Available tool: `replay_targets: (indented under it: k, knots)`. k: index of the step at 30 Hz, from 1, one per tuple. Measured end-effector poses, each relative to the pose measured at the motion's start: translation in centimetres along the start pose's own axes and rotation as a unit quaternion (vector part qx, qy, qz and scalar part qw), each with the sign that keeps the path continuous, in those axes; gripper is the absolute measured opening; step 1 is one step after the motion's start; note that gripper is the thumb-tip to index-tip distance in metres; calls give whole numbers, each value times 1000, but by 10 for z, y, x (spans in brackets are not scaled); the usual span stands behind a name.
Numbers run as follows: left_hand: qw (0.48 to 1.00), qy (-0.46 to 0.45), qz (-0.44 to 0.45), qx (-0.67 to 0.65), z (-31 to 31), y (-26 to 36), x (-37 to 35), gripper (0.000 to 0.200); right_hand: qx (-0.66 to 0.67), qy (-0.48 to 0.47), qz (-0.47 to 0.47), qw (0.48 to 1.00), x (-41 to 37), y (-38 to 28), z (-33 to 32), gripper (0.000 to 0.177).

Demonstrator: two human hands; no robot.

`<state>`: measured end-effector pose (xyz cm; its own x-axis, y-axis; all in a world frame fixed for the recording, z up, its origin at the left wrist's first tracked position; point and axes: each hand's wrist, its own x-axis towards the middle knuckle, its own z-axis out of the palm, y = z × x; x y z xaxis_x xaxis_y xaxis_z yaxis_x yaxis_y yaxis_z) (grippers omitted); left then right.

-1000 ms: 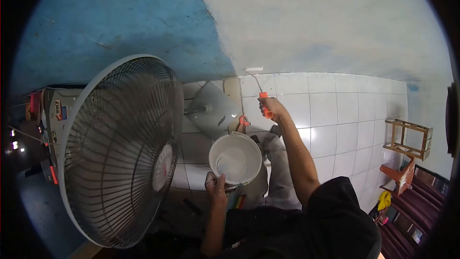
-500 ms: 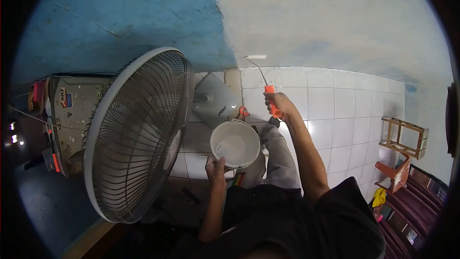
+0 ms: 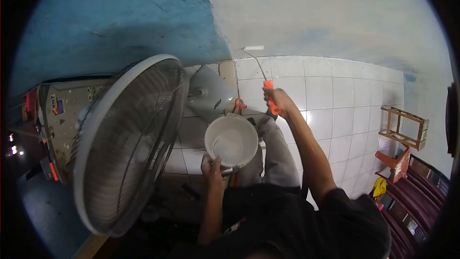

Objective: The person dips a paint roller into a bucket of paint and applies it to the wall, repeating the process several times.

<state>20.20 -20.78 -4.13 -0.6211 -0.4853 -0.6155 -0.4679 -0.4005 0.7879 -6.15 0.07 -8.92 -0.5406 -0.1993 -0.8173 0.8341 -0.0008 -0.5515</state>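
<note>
My right hand point(image 3: 280, 101) is wrapped round the orange handle of a paint roller point(image 3: 269, 91). The roller's narrow white sleeve lies against the lower part of the pale painted wall point(image 3: 306, 14), just above the floor tiles. In my left hand point(image 3: 212, 167) is the rim of a whitish bucket point(image 3: 231, 140), thumb over the inside edge, fingers beneath. Pale paint shows at the bucket's bottom. An orange-handled tool point(image 3: 239, 103) sits just past the bucket's far rim.
A large pedestal fan point(image 3: 132, 146) stands close on my left, its grey base point(image 3: 211, 91) on the floor. Blue wall point(image 3: 124, 14) meets the pale area above. To the right are a wooden stool frame point(image 3: 405, 128), an orange stool point(image 3: 396, 163) and dark red seating point(image 3: 414, 187).
My right hand and the roller have shifted slightly up and left in view, the sleeve still at the wall. The bucket sits a little further left, and the fan appears shifted left.
</note>
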Motion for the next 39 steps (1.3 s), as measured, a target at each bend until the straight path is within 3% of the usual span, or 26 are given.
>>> replay_targets:
  k: [4, 6, 9, 12, 15, 21, 23, 25, 27, 29, 32, 35, 36, 39]
  knots:
    - [1000, 16, -5, -2, -23, -34, -4, 21, 36, -4, -6, 999, 166, 81, -8, 27]
    - [999, 38, -31, -2, -25, -46, -4, 20, 18, -9, -10, 1000, 172, 86, -11, 28]
    - [995, 58, -78, -5, -16, -32, -10, 18, -129, 7, -1, 992, 69, 64, -17, 33]
    - [997, 39, -67, -28, -15, -26, -9, 18, -64, 31, -16, 997, -81, 19, -3, 38]
    - [993, 41, -109, 5, -13, -20, -4, 18, -30, 18, 7, 999, -104, 8, -4, 40]
    - [998, 45, -45, 6, -4, -35, 9, 16, -21, 20, 19, 999, 148, 89, -32, 33]
    - [997, 65, -33, -12, 3, -35, 12, 16, 0, 17, 22, 1000, 177, 93, -33, 33]
    - [997, 67, -31, 6, -4, -40, 13, 16, -6, 15, 11, 1000, 138, 82, -30, 33]
    - [997, 65, -31, 19, -15, -47, 17, 17, -121, 29, -34, 992, 26, 41, -23, 34]
    - [999, 37, -28, 2, -28, -53, 15, 19, -3, 35, 8, 999, -64, 22, -14, 39]
    - [997, 19, -72, -14, -11, -27, 11, 21, -4, 37, 15, 999, -101, 7, -14, 43]
    - [999, 19, -33, 5, -11, -37, 15, 24, -120, 35, -11, 992, 6, 37, -35, 42]
    - [999, 20, -33, 6, -8, -36, 15, 24, -83, 26, -38, 995, 63, 64, -42, 41]
    - [998, 15, -63, -4, -8, -40, 14, 25, 38, 6, 5, 999, 177, 108, -43, 32]
